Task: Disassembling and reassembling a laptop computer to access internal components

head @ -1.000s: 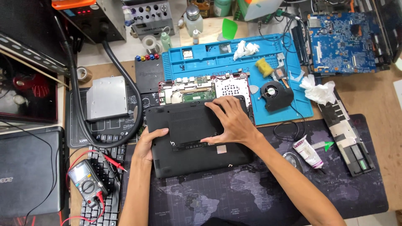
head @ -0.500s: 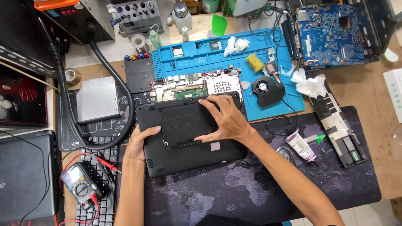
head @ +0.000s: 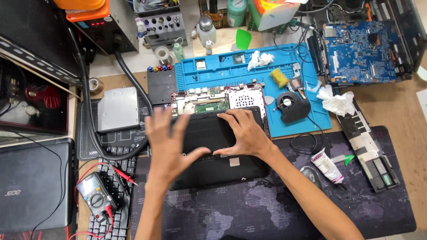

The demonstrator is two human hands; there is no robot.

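Head | blue tray (head: 213, 75): tissue (head: 260, 59), sponge (head: 279, 77) | both hands' fingers spread on laptop cover (head: 213, 153)

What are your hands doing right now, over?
Left hand open, fingers spread, raised over black laptop base. Right hand flat on its cover. Exposed board above. Multimeter off to the left.
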